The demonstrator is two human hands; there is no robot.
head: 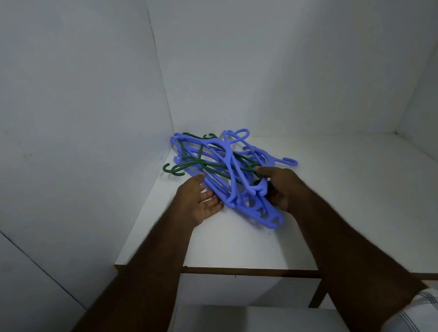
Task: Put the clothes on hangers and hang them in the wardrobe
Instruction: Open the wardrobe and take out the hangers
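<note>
- Hangers (229,170): tangled pile of blue plastic ones with a few dark green ones (186,166) threaded through, lay on the white shelf (349,193) inside the wardrobe, pushed toward its back left corner.
- One green hook stuck out of the pile toward the left wall (61,127); one blue hook (289,161) poked out toward the right.
- Near end of the pile reached out toward the shelf's front edge but stopped well short of it.
- Left hand (202,199): palm turned inward, fingers straight and loosely spread, touching the left side of the pile low down; nothing gripped.
- Right hand (276,184): fingers curled over the right side of the pile, thumb side up; it looked to be holding the blue and green hangers there, though how many could not be told.
- Both forearms reached in from the front edge of the shelf; checked sleeves (427,314) showed at the bottom corners of the view.
- Brown wooden rail (249,270) ran beneath the shelf's front edge.
- No clothes were seen on the hangers.
</note>
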